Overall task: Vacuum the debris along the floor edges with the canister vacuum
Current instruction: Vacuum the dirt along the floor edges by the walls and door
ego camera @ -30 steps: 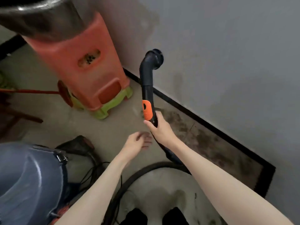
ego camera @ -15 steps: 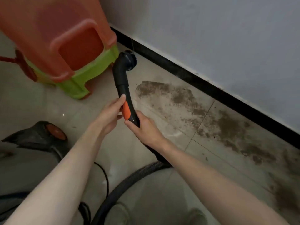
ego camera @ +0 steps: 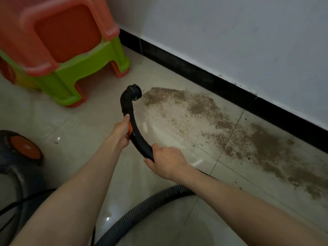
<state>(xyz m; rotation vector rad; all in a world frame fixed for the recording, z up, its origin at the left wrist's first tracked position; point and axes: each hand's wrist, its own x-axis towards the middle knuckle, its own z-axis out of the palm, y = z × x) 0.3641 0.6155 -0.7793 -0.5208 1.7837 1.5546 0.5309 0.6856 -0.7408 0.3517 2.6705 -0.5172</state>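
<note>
At the near left sits the canister vacuum [ego camera: 19,157], its dark body and orange wheel cap showing, with a cord trailing on the floor [ego camera: 88,132] beside it; whether its drum holds anything cannot be seen from here. Beyond it, at the far left, stand the stacked plastic stools [ego camera: 67,50], orange nested over green, and nothing visible sits on them. Moving right, the left hand [ego camera: 122,130] is wrapped around the curved black wand [ego camera: 136,132] at its orange switch, fingers clenched on it, and the right hand [ego camera: 166,162] is closed around the lower end where the ribbed grey hose [ego camera: 142,212] joins. The round brush nozzle [ego camera: 135,92] is right at the left end of the debris [ego camera: 204,110], a brown gritty band running right along the black skirting [ego camera: 213,80] under the white wall [ego camera: 230,32]. To my eye the sweep is only starting. I'd say keep the bristles flat to the tile, draw slowly rightward, and press into the skirting joint. The hose loop near the feet looks like a snag to mind.
</note>
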